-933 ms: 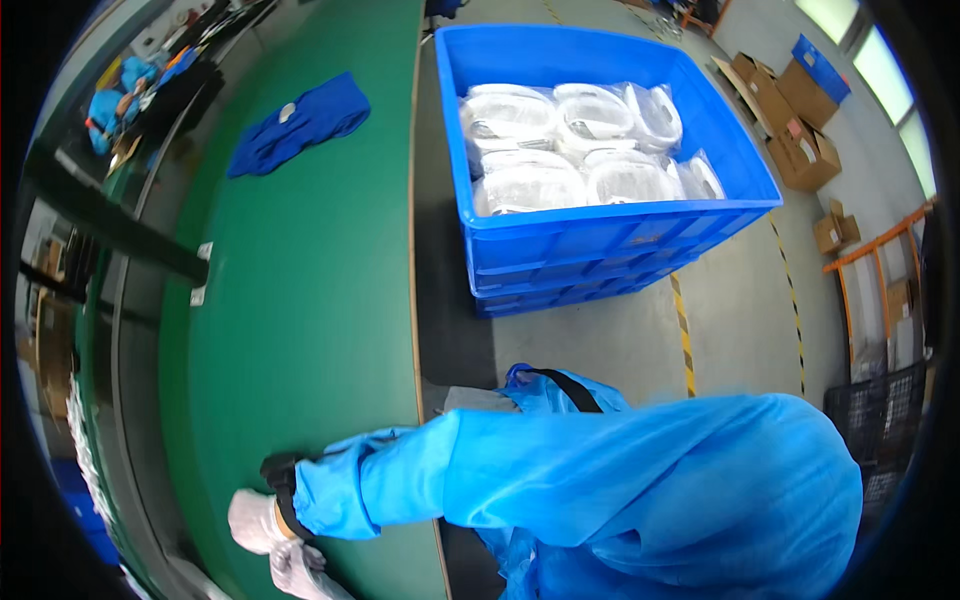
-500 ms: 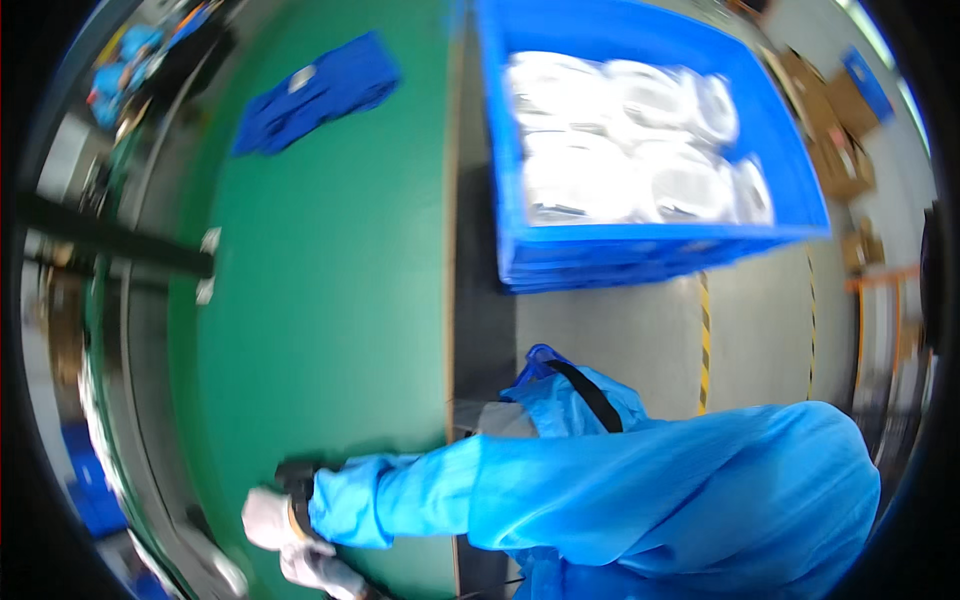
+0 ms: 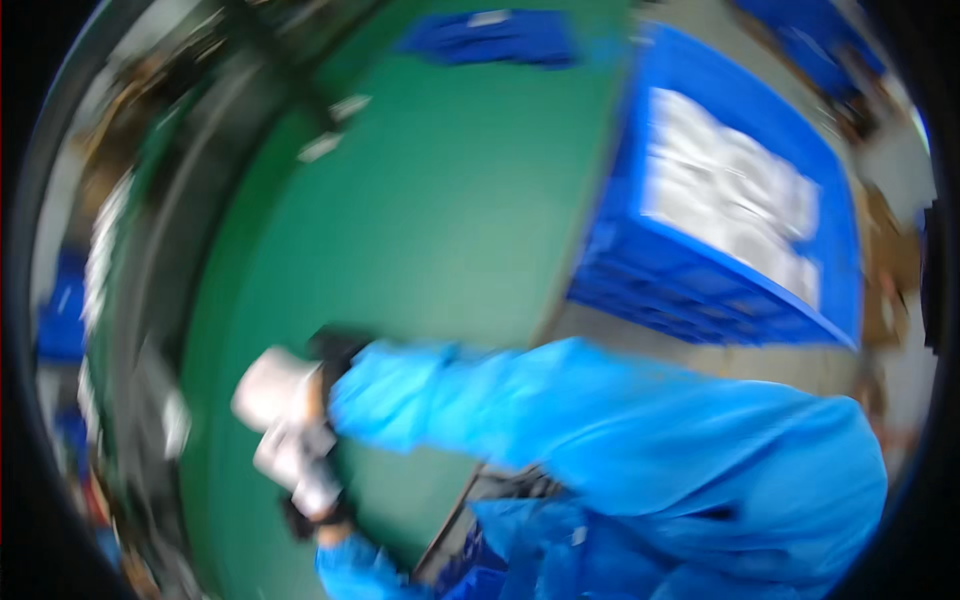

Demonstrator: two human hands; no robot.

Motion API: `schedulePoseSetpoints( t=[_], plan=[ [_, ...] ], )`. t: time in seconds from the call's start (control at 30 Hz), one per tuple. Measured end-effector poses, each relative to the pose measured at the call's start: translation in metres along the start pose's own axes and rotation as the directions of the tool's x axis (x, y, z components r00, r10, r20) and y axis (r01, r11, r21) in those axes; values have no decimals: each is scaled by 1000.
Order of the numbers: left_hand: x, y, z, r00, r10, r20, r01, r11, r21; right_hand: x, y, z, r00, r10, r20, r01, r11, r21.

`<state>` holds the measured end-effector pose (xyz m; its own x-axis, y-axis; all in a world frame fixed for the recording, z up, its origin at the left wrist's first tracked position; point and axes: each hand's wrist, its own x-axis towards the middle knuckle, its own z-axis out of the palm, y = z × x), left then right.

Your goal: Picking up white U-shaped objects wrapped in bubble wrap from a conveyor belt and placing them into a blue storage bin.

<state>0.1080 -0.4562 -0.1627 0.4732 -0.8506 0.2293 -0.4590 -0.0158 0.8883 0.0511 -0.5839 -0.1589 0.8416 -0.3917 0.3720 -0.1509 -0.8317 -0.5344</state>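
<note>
Both of my hands are in pale gloves, close together over the green work surface [image 3: 440, 200], on its left side. My right hand [image 3: 275, 388] is the farther one, with a dark band at the wrist below a blue sleeve. Just nearer to me, my left hand [image 3: 290, 460] touches it or almost does. A small greyish patch shows between them, too blurred to name. Motion smears the fingers of both hands, so I cannot make out their grip or anything held.
A blue folded cloth [image 3: 495, 38] lies at the far end of the green surface. To the right, a big blue crate [image 3: 690, 270] holds several white bagged, rounded items [image 3: 735, 190]. A dark post [image 3: 275, 60] rises at the far left.
The view has turned, so the crate and cloth sit farther right. Both hands appear higher in the picture, and my left sleeve now shows.
</note>
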Motion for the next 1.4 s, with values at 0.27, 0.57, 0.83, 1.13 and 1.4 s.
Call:
schedulePoseSetpoints(
  t=[0.27, 0.57, 0.83, 1.13, 1.4],
  plan=[
    [12, 25, 47, 943, -26, 331, 22, 1000, 16, -15, 16, -30, 991, -10, 135, 69, 895, -441],
    [8, 11, 61, 861, 509, -2, -495, 838, 229, -12, 11, -19, 987, -158, 9, 144, 872, -468],
    [8, 3, 70, 760, 647, -64, -606, 741, 289, -6, 18, -18, 984, -178, 13, 163, 867, -471],
    [6, 1, 75, 635, 769, -70, -675, 597, 433, -9, 24, -18, 985, -174, 6, 159, 881, -446],
    [3, 0, 78, 642, 756, -126, -667, 632, 395, -12, 25, -18, 981, -194, -3, 175, 891, -420]
  ],
)
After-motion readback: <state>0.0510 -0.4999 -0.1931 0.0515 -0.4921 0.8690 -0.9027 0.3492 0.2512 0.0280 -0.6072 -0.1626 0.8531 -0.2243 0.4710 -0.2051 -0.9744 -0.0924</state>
